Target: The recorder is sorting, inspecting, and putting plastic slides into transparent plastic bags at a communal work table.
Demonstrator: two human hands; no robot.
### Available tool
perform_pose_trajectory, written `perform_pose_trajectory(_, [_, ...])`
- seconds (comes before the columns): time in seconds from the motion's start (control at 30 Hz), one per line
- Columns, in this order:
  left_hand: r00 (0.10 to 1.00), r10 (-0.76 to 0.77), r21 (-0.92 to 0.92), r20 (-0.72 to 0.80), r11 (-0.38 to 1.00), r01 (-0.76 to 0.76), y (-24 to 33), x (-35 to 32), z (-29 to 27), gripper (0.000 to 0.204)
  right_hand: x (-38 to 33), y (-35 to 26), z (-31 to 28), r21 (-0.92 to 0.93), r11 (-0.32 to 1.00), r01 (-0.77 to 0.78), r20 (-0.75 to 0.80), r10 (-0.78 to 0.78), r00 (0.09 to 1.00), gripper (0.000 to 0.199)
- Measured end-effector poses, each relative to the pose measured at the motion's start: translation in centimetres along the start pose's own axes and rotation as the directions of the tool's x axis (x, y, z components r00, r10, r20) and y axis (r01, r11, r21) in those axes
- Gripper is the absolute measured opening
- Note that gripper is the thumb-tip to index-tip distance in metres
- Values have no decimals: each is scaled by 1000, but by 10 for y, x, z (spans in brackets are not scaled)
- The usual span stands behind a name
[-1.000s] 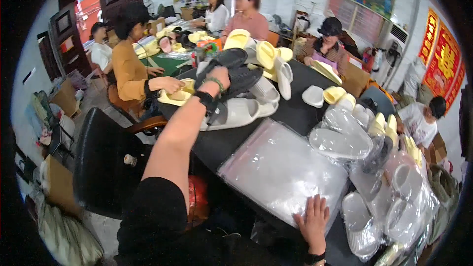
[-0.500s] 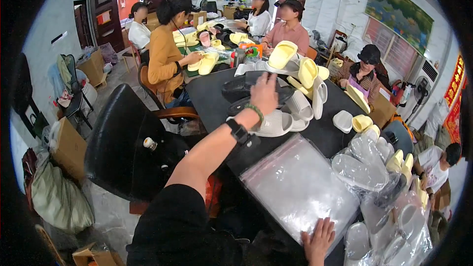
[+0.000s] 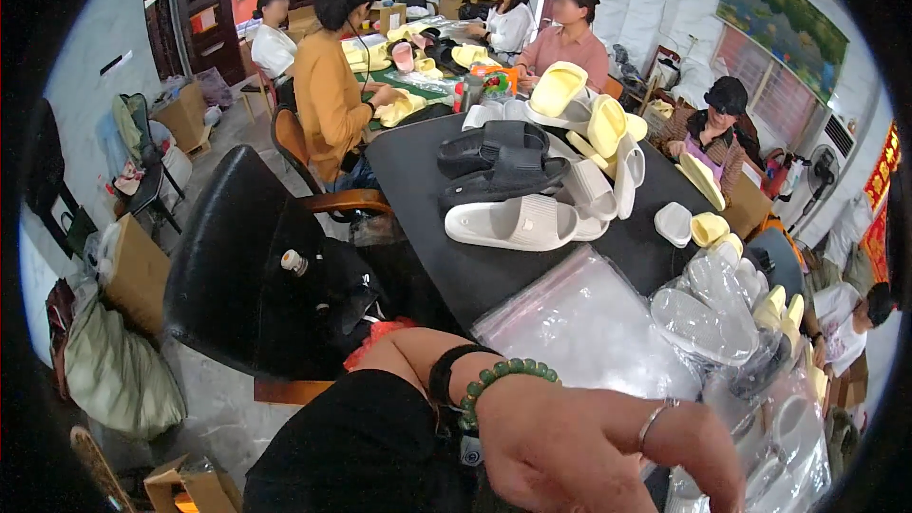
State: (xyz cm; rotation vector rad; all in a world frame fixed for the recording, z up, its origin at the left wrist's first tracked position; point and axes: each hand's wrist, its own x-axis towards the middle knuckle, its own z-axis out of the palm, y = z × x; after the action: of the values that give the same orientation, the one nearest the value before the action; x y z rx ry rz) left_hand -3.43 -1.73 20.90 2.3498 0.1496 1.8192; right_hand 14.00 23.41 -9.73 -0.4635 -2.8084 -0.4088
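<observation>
My left hand (image 3: 608, 442) is close to the camera at the bottom edge, back up. It wears a green bead bracelet, a black band and a ring. Its fingers run out of the picture, so I cannot tell whether it holds anything. It hovers over the near edge of a stack of clear plastic bags (image 3: 589, 328) on the black table (image 3: 427, 195). Farther back lie two black slippers (image 3: 503, 161), a white slipper (image 3: 513, 221) and pale yellow slippers (image 3: 570, 95). My right hand is out of view.
Bagged slippers (image 3: 712, 318) pile up at the right. A black chair (image 3: 237, 266) with a bottle on it stands left of the table. Several people sit around this table and the far one. Cardboard boxes and sacks line the floor at left.
My left arm has pulled back from the black slippers on the table to just below the camera. The black slippers stay on the table. My right hand has left the view.
</observation>
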Motion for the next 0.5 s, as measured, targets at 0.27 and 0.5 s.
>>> perform_pose_trajectory(0.27, [969,126,56,-211,992,-117,-17,-8,22,22,5,-9,-33,-117,991,60,60,-54,997,58])
perform_pose_trajectory(0.5, [975,18,-3,-222,1000,-19,-15,-12,28,24,7,3,-1,163,986,-31,232,-8,973,67])
